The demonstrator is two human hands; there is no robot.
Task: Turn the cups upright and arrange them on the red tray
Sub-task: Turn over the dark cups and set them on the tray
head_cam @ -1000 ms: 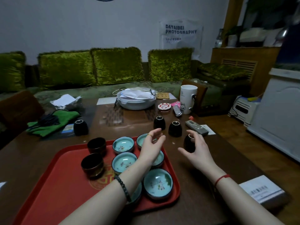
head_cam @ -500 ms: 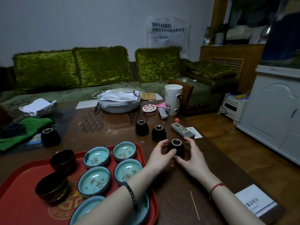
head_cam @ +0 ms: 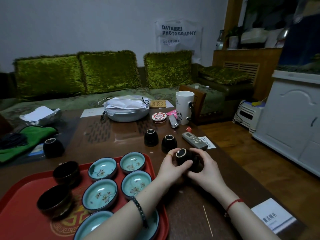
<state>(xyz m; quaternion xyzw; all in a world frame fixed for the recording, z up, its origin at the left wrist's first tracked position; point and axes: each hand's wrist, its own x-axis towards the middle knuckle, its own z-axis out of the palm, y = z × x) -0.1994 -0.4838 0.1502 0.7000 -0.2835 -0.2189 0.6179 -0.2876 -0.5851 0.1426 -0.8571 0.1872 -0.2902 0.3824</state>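
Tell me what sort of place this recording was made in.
Most likely a home living room: a sofa with green cushions stands behind a wooden table, where a remote control and a white mug sit.

twelve cups, one red tray

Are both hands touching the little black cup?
Touching. The head view shows the left hand and right hand both curled round the tilted black cup, fingers pressed on its sides.
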